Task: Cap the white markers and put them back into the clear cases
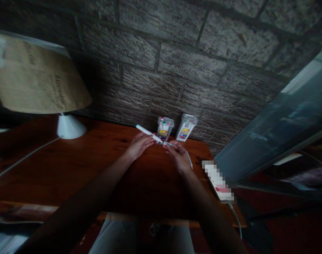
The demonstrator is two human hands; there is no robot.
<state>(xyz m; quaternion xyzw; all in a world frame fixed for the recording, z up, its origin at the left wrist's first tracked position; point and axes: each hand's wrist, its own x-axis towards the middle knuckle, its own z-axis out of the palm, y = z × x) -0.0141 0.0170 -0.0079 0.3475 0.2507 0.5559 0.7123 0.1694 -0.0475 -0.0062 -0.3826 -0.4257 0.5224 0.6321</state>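
Observation:
Over the middle of the wooden table, my left hand point(140, 145) is closed on a white marker point(148, 132) with a teal end, its tip pointing right. My right hand point(179, 153) pinches a small white cap point(167, 143) with a teal end, just off the marker's tip. Right behind my hands stands a clear plastic case point(165, 127) holding several markers. A second clear case point(186, 127) with markers stands to its right, leaning a little. Beside my right hand lies a thin white object point(189, 159), partly hidden by the hand.
A lamp point(71, 126) with a paper-like shade stands at the left, its cord point(25, 159) running across the table. A pixelated white device point(218, 181) with a cable lies near the right edge. A stone-block wall point(174, 77) rises behind the table point(94, 158).

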